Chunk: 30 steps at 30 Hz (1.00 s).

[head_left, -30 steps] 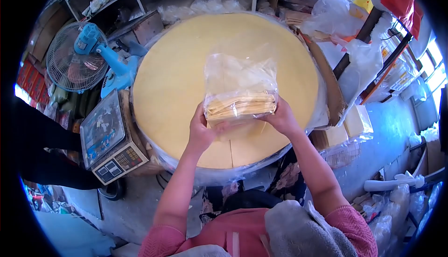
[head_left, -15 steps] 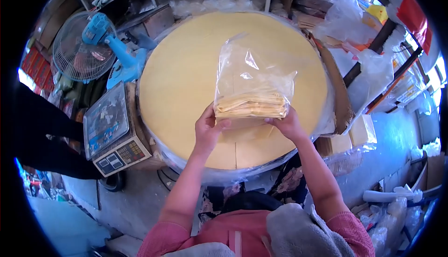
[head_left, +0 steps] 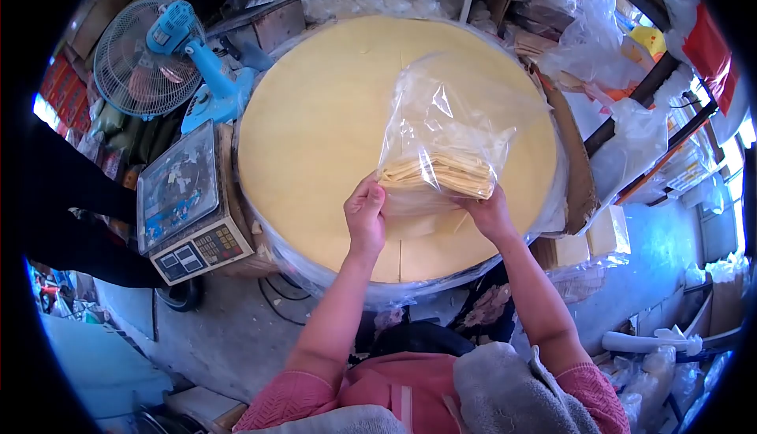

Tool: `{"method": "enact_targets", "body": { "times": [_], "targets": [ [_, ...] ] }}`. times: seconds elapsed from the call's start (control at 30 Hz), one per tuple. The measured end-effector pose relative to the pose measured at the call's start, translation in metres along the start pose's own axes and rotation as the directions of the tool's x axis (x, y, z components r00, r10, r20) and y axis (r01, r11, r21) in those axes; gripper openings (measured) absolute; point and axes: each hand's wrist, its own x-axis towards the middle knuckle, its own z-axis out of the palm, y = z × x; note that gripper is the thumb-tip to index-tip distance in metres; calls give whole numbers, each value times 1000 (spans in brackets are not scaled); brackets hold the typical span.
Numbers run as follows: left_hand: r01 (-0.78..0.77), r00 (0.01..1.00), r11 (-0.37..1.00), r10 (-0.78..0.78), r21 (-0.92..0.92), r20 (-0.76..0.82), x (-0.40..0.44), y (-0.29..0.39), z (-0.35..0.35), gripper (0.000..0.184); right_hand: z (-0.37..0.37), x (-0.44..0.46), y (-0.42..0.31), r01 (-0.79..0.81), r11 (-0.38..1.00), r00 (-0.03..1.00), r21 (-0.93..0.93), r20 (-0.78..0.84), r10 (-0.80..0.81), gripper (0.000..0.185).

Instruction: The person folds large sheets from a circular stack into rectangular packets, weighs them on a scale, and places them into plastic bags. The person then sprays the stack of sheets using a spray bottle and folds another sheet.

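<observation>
A clear plastic bag point(head_left: 422, 115) holds a stack of folded pale-yellow sheets point(head_left: 441, 172), tilted down toward the right. My left hand point(head_left: 366, 215) is closed on the bag's left lower corner, thumb on top. At the right lower corner, my right hand point(head_left: 488, 212) grips the bag with the stack's end; some of its fingers are hidden beneath. Both hands hold the bag over a large round yellow tabletop point(head_left: 307, 134), and its upper part stands loose beyond the stack.
To the left are a digital scale point(head_left: 180, 189) and a blue fan point(head_left: 209, 79). A person's dark-clothed legs point(head_left: 87, 197) stand beside the scale. Cardboard point(head_left: 574, 158) edges the table's right side, with wrapped pale blocks point(head_left: 607, 233) lower down. Plastic bags point(head_left: 587, 48) crowd the back right.
The bag has shifted slightly right and tilted, its right end now lower. My left hand has moved right and its grip is now at the bag's corner. The view has turned slightly.
</observation>
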Motion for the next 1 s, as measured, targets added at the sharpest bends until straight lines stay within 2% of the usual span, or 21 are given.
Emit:
{"method": "enact_targets", "body": {
  "times": [0.1,0.2,0.3,0.4,0.5,0.53,0.63,0.73,0.83,1.0],
  "targets": [
    [-96,994,995,98,35,-43,1,4,17,45,1,-1,1,19,999,1000,-39,-23,-20,39],
    [-111,993,992,113,60,-26,0,-1,7,40,1,0,6,27,998,999,-53,-25,-28,41],
    [-82,996,994,83,70,-22,-2,3,8,39,0,1,9,34,998,999,-58,-16,-35,43],
    [59,995,997,-54,-52,88,5,11,-1,34,0,1,9,47,995,999,-83,-13,-48,44],
    [78,993,984,-63,-160,97,5,18,17,31,0,2,13,47,992,999,-120,-18,-50,43],
    [76,996,995,-73,-59,47,6,21,24,32,-2,1,14,42,990,999,-137,-21,-46,43],
    [78,996,996,-76,-40,42,9,19,21,29,0,0,10,50,995,999,-85,-14,-51,43],
    [3,1000,999,-4,35,16,11,14,21,29,4,0,1,11,993,1000,-121,-8,-12,43],
    [-69,997,998,69,-5,30,13,8,16,28,5,1,1,108,979,994,-175,-5,-111,43],
    [-68,998,995,68,-68,-8,10,6,14,31,1,3,4,78,985,997,-152,24,-75,44]
  ]
}}
